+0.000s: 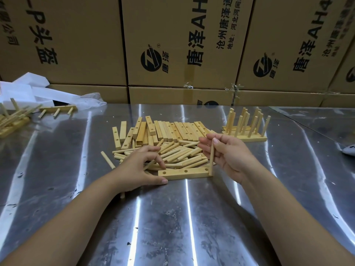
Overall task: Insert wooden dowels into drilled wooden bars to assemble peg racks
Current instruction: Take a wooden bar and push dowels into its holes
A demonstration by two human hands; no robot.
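Pinching dowel (212, 162) upright, right hand (230, 154) (tip at bar (192, 174) unclear).

L hand (141, 167): curled, grips dowel (150, 163) | R hand (228, 154): pinches upright dowel (211, 162)

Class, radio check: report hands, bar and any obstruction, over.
Left hand grips bar at left end. Right hand pinches dowel upright at bar's right end; all three holes empty. Loose dowels crowd bar's far edge.

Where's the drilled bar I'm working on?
Centre of the head view: the drilled bar lies in front of the dowel pile, between the left hand and right hand.
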